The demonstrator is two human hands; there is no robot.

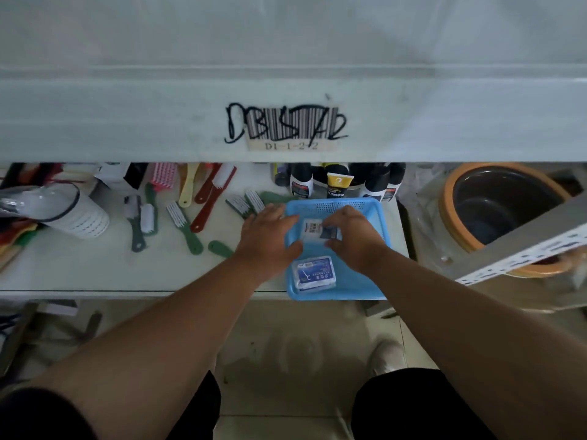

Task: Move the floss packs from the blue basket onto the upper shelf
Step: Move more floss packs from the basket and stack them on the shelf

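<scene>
The blue basket (365,281) stands at the front edge of the lower shelf. One floss pack (315,274) lies flat in its near part. A second floss pack (313,229) sits in the far part, between both hands. My left hand (268,238) grips its left side, thumb over the basket's left rim. My right hand (355,238) pinches its right end with curled fingers. The upper shelf (286,42) fills the top of the view, and its front lip carries a barcode label (292,128).
Several brushes (190,223) lie scattered left of the basket. Dark bottles and tubes (336,182) stand behind it. A white mesh cup (73,211) lies at the left. An orange-rimmed pot (498,214) and a perforated metal upright (521,252) are at the right.
</scene>
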